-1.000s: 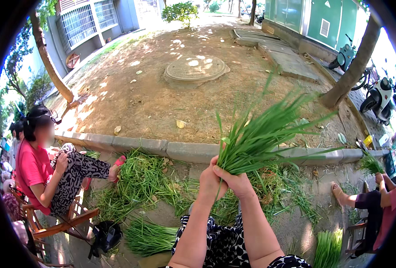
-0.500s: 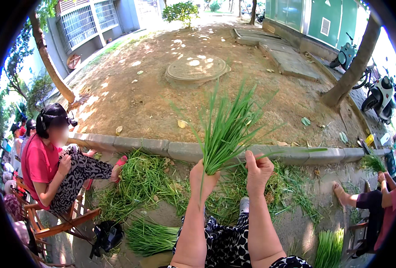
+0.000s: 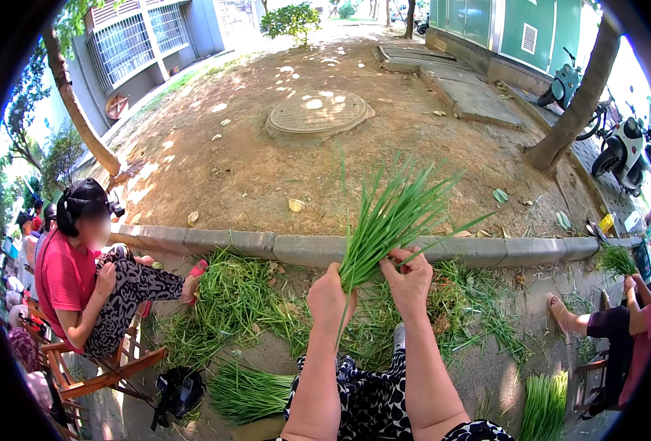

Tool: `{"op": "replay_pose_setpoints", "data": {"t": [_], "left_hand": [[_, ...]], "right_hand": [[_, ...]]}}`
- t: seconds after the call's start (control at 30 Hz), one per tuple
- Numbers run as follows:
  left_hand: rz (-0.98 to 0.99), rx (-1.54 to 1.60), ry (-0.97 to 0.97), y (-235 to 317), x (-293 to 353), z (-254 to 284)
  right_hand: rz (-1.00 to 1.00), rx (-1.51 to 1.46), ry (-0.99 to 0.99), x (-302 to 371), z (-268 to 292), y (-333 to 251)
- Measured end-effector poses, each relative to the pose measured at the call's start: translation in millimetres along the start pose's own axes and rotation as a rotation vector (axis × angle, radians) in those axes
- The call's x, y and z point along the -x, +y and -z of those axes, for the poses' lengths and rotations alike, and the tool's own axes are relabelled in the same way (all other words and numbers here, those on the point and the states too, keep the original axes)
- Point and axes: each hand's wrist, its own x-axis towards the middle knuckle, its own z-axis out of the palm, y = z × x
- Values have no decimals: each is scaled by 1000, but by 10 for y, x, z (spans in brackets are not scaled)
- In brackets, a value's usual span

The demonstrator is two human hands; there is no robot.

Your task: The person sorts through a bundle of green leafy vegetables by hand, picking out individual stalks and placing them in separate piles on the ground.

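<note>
My left hand (image 3: 330, 300) is closed round the lower end of a bunch of chives (image 3: 393, 217). The long green blades fan up and to the right, over the grey kerb. One loose blade hangs down along my left wrist. Beside the bunch, my right hand (image 3: 412, 288) pinches chive blades at its right side, thumb and fingers together. A tidy bundle of chives (image 3: 248, 391) lies on the ground left of my knees. Loose chive trimmings (image 3: 230, 294) are strewn under and around my hands, up to the kerb.
A stone kerb (image 3: 310, 250) runs across in front, with bare soil and a round manhole cover (image 3: 318, 114) beyond. A person in pink (image 3: 68, 275) sits at left on a wooden chair. Another person (image 3: 638, 323) holds greens at right, near a chive bundle (image 3: 544, 408).
My right hand has moved left and in to the bunch, where it pinches blades. The bunch in my left hand has shifted slightly right and leans more to the right.
</note>
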Motion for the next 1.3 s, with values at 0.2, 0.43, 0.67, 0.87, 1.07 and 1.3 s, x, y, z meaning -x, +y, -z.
{"op": "replay_pose_setpoints", "data": {"t": [0.2,0.43,0.67,0.87,1.07,1.3], "left_hand": [[44,19,-6,6,-9,8],[13,58,-54,-41,-17,-54],[34,112,-3,-112,-11,-20],[53,-147,104,-13,-27,75],[20,-190,133,-68,-36,57],[-91,-235,114,-7,-25,-43]], "right_hand": [[70,-19,57,3,-41,31],[-220,-473,95,39,-94,162],[-354,-853,516,-204,230,343],[-141,-655,820,-307,759,421],[254,236,779,-236,593,151],[-180,-250,-226,118,18,-186]]}}
